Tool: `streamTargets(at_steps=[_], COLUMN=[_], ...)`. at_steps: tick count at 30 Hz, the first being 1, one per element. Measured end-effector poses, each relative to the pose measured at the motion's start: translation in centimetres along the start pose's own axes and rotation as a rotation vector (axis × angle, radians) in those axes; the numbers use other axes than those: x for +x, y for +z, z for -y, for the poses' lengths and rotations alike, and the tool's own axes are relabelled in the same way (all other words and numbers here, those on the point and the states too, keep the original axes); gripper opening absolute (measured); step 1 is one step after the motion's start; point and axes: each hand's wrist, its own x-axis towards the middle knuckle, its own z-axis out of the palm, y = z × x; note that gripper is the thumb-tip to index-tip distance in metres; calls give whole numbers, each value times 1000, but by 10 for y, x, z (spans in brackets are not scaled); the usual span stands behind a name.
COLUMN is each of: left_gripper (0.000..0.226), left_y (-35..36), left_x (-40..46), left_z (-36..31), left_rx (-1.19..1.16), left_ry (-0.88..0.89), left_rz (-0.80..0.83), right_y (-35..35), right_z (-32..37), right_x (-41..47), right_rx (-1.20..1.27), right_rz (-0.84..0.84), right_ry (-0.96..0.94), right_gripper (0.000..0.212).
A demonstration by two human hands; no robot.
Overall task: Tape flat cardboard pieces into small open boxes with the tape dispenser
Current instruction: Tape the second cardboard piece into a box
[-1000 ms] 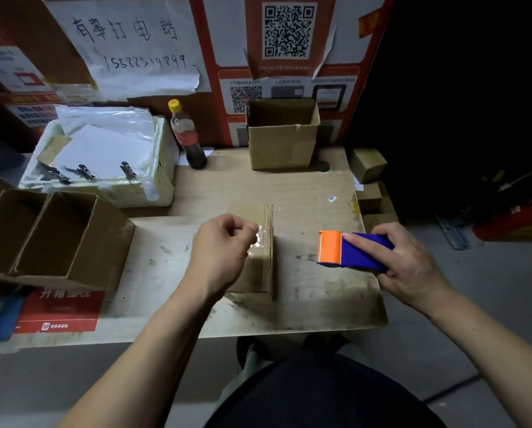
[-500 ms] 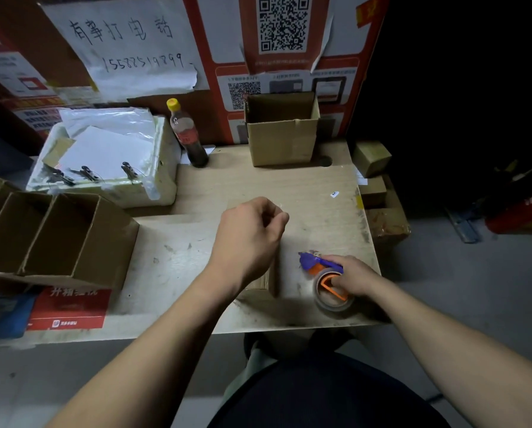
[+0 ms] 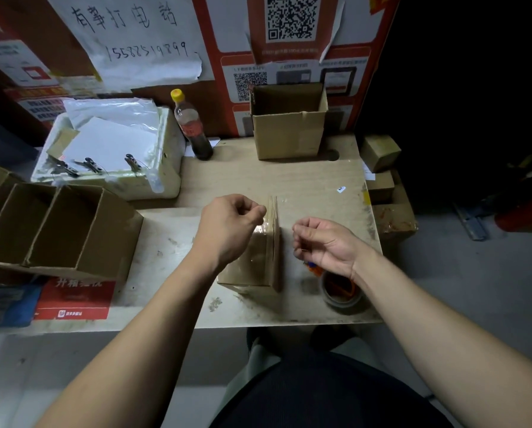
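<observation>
My left hand [image 3: 227, 225] pinches glossy tape on the flat brown cardboard piece [image 3: 255, 257]; my right hand [image 3: 326, 242] hangs loosely curled, its grip empty, above the round tape dispenser [image 3: 340, 290] on the scuffed table [image 3: 305, 180].

Left hand [image 3: 227, 225]: bare, no ring, no glove, no watch at the wrist.
Right hand [image 3: 328, 242]: bare too, nothing worn on fingers or wrist.
Forearms: both uncovered up to the lower edge of the view; no sleeve showing, no band, no strap.
Upper garment [image 3: 326, 393]: dark, near black, finely ribbed or knitted cloth, seen at the bottom centre below the near edge of the tabletop.
Legwear [image 3: 258, 359]: lighter grey-green cloth, a narrow strip showing left of the dark garment.
</observation>
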Motion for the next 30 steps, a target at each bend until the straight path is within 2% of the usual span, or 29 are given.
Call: streamTargets(at_steps=[3,7,14,17,20,22,25,28,30], left_gripper=[20,21,18,18,23,24,23,18,15], left_y=[7,14,17,15,13,11,10,12,13], left_x=[2,3,9,10,12,12,11,12,12], left_z=[10,15,21,28,37,39,40,41,43], left_rx=[12,-79,-125,-173,-210,-218,-251,-268,-269], left_ry=[-32,-83,-105,-133,-126,-109,-109,-104,-97], left_rz=[-8,7,3,6,18,20,15,28,31], right_y=[-1,10,26,33,43,47,52,56,57], right_z=[-18,-37,-56,-61,-61,-60,-59,-64,-65], right_x=[11,24,40,48,49,44,28,19,18], right_rx=[103,13,-110,-284,-601,-761,-778,-975,-1077], right_rz=[-148,-349,-512,-582,-645,-690,-647,-531,-466], right_ry=[-39,-136,-198,-225,-194,-179,-372,-634,-671], right_gripper=[7,19,17,16,14,24,41,50,54])
